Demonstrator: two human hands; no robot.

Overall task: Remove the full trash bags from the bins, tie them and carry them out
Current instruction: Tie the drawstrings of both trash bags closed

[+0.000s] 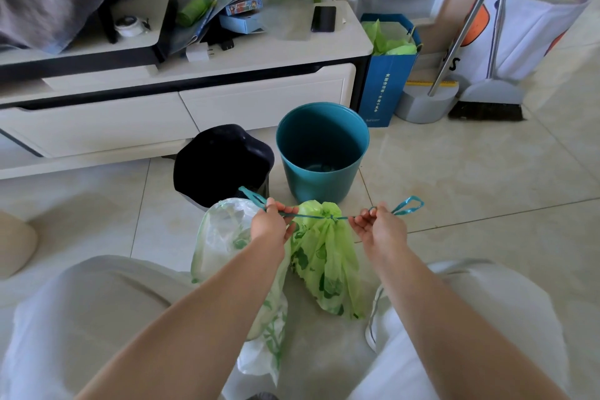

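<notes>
- The left hand (pixel 271 226) pinches one end of the teal drawstring (pixel 311 216), fingers curled round it. A loop of string sticks out past the knuckles toward the black bin (pixel 220 162).
- The right hand (pixel 380 230) pinches the other end between thumb and fingertips, its loop poking out to the right.
- The string runs taut between the hands, knotted at the neck of the green bag (pixel 328 256), which hangs below it, between the person's knees.
- A paler bag (pixel 220 237) sits just beside it on the left, partly behind the left forearm, its top near the black bin's rim.
- The black bin and the teal bin (pixel 321 153) stand side by side just ahead, close under the cabinet (pixel 259 97) edge.
- Bare tile (pixel 470 172) lies open right of the teal bin. A blue paper bag (pixel 386 84) and a broom (pixel 487 110) crowd the cabinet's far corner.
</notes>
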